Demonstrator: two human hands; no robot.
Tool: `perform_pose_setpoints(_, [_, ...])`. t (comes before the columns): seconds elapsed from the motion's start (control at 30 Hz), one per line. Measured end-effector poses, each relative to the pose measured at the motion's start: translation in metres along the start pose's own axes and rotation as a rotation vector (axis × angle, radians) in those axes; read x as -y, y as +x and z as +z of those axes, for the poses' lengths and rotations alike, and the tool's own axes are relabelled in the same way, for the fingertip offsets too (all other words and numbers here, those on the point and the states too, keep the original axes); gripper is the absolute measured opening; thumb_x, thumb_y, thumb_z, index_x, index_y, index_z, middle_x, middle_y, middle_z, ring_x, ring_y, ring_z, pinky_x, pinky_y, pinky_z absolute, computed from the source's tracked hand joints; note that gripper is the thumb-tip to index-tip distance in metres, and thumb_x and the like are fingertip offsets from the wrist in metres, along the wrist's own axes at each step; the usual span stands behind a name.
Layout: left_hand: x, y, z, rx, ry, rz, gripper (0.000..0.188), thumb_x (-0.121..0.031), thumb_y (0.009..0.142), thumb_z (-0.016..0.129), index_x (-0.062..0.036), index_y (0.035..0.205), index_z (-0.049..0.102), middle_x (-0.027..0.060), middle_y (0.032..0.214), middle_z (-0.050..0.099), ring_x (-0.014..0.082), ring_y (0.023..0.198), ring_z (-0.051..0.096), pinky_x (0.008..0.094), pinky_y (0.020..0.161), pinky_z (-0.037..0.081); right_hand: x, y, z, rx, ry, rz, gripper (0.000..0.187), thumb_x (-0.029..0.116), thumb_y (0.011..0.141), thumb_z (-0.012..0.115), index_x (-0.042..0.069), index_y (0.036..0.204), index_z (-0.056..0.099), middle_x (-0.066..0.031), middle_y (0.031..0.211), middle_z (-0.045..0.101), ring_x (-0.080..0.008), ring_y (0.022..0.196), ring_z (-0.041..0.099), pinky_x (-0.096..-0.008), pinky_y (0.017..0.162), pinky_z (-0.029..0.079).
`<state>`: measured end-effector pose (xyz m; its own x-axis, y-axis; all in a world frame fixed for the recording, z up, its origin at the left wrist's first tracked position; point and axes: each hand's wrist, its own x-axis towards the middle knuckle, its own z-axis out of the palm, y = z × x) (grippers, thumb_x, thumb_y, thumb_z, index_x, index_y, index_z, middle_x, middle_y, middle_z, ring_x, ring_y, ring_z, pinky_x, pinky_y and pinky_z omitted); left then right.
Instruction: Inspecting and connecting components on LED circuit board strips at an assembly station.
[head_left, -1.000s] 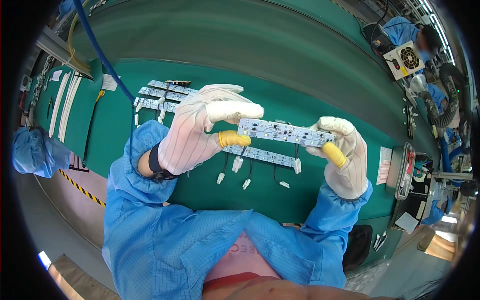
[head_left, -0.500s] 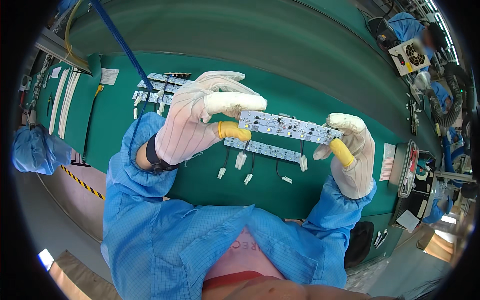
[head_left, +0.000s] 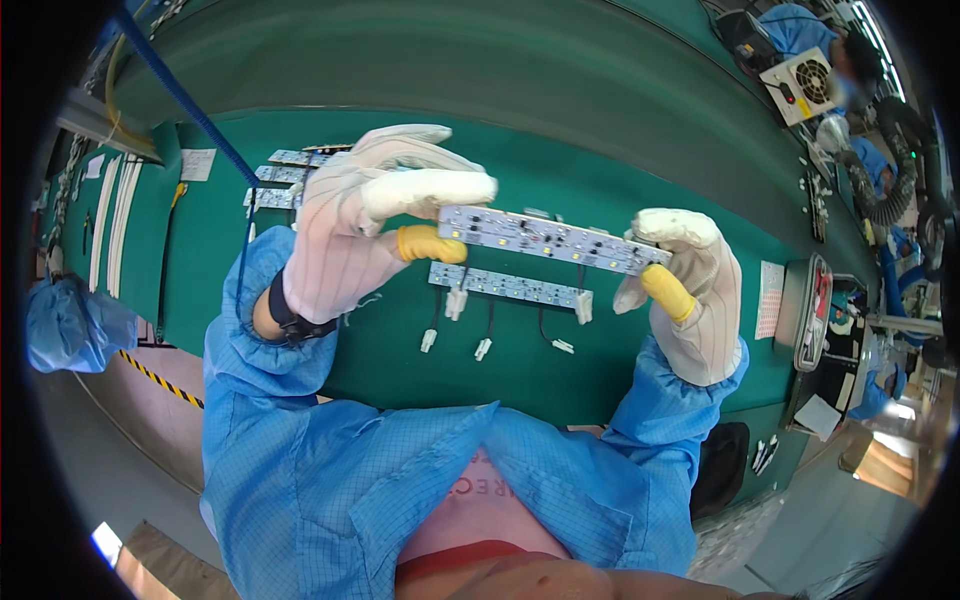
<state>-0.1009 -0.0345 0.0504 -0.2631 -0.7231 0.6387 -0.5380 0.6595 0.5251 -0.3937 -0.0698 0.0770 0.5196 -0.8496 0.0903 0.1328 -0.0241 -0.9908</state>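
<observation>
Between my two gloved hands, a long white LED circuit board point(head_left: 545, 240) is held up above the green mat, tilted down slightly to the right. My left hand point(head_left: 385, 205) pinches its left end between fingers and a yellow-covered thumb. At the opposite end, my right hand point(head_left: 690, 285) grips it the same way, its thumb also capped in yellow. White connectors on short dark wires hang below the held board. Behind and below it, a second LED board point(head_left: 505, 287) lies on the mat, with wired white plugs point(head_left: 483, 348) near it.
More LED boards point(head_left: 272, 197) lie at the back left, partly hidden by my left hand. A blue coiled cord point(head_left: 190, 105) crosses the upper left. White strips point(head_left: 118, 225) rest on the far left. A metal tray point(head_left: 808, 310) stands at right. A person works at upper right.
Both hands and the held board appear shifted slightly left in the picture, as does the whole bench. My grip on the board stays the same.
</observation>
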Motion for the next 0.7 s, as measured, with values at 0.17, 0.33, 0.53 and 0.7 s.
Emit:
perform_pose_setpoints(0.17, [0.000,0.006,0.002,0.030,0.013,0.003,0.042,-0.034,0.075,0.073,-0.0041,0.104,0.067,0.0137,0.096,0.069,0.0292,0.094,0.067,0.0511,0.097,0.045,0.004,-0.004,-0.004,-0.018,-0.016,0.053,0.043,0.015,0.085,0.072,-0.004,0.119,0.053,-0.0153,0.102,0.064,-0.0172,0.075,0.067,-0.0263,0.068,0.054])
perform_pose_setpoints(0.33, [0.004,0.007,0.004,0.013,-0.044,-0.048,0.044,-0.036,0.077,0.071,-0.0029,0.106,0.066,0.0154,0.099,0.069,0.0289,0.094,0.066,0.0511,0.098,0.045,0.007,-0.003,0.006,-0.069,-0.135,0.019,0.055,0.025,0.082,0.075,-0.006,0.120,0.052,-0.0142,0.093,0.065,-0.0168,0.066,0.066,-0.0231,0.059,0.052])
perform_pose_setpoints(0.53, [0.003,0.006,0.009,0.041,0.012,-0.199,0.038,-0.025,0.075,0.072,-0.0056,0.108,0.069,0.0098,0.098,0.069,0.0287,0.097,0.065,0.0417,0.098,0.048,0.003,-0.002,0.001,0.103,0.010,-0.061,0.057,0.032,0.086,0.071,-0.007,0.122,0.050,-0.0161,0.102,0.064,-0.0169,0.071,0.067,-0.0246,0.062,0.052])
perform_pose_setpoints(0.7, [0.005,0.004,0.008,0.011,-0.018,-0.207,0.039,-0.025,0.074,0.074,-0.0058,0.108,0.069,0.0090,0.098,0.069,0.0282,0.098,0.065,0.0423,0.098,0.048,0.006,-0.002,0.001,0.037,-0.070,-0.043,0.049,0.023,0.087,0.070,-0.006,0.122,0.051,-0.0159,0.104,0.064,-0.0176,0.071,0.067,-0.0263,0.064,0.054])
